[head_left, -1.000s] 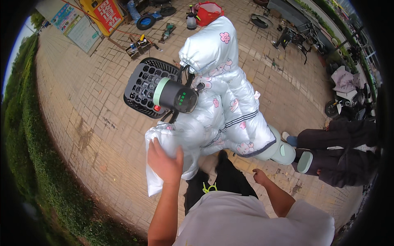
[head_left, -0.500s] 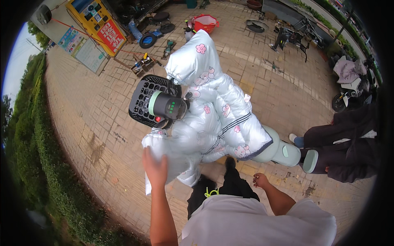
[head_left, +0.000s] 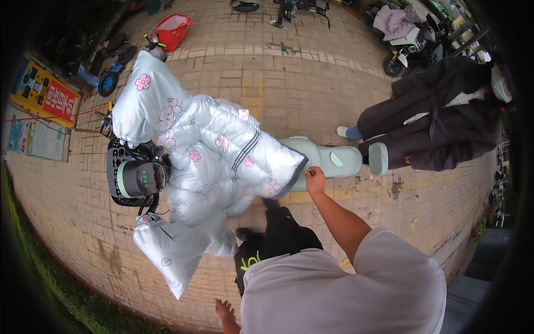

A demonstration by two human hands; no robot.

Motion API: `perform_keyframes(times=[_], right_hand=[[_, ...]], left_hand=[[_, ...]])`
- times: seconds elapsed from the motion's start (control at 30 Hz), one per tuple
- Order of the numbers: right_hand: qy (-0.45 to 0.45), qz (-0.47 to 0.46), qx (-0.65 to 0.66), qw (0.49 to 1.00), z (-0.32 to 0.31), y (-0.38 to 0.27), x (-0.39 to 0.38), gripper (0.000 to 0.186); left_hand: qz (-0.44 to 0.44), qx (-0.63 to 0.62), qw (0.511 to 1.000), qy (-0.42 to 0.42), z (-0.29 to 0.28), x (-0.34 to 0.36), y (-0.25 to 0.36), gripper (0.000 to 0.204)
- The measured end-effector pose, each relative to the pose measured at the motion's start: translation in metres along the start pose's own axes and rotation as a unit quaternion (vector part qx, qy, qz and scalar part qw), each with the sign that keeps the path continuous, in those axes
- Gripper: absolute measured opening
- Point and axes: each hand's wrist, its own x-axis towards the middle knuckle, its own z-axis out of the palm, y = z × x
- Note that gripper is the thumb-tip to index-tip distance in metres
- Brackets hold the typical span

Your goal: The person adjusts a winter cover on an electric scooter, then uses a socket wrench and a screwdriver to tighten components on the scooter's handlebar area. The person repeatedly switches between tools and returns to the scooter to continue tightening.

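Silvery padded flowered cover (head_left: 217, 161) drapes the scooter; right hand (head_left: 315, 180) pinches its edge.

The head camera is looking steeply down from above. It is taking in a scooter (head_left: 328, 158) close below, on paving (head_left: 289, 89).

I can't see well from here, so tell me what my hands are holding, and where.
The right hand pinches the lower hem of the silver padded cover. The left hand hangs free, holding nothing.
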Motion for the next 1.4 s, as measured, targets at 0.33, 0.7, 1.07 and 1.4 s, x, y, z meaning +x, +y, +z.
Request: perform_keyframes(times=[0.33, 0.7, 1.07, 1.4], right_hand=[[-0.012, 0.074, -0.102, 0.992, 0.022, 0.024, 0.034, 0.043], [0.109, 0.061, -0.219, 0.968, -0.006, 0.015, 0.021, 0.054], [-0.072, -0.088, -0.419, 0.901, 0.045, -0.087, -0.289, 0.041], [-0.183, -0.027, -0.421, 0.888, 0.093, -0.024, -0.431, 0.04]], left_hand=[[0.064, 0.085, 0.993, -0.055, 0.02, -0.022, 0.022, 0.053], [0.066, -0.067, 0.995, -0.035, -0.038, 0.047, 0.005, 0.043], [-0.148, -0.028, 0.987, -0.047, -0.305, 0.218, -0.062, 0.046], [0.06, -0.041, 0.995, -0.063, -0.409, 0.375, 0.206, 0.043]])
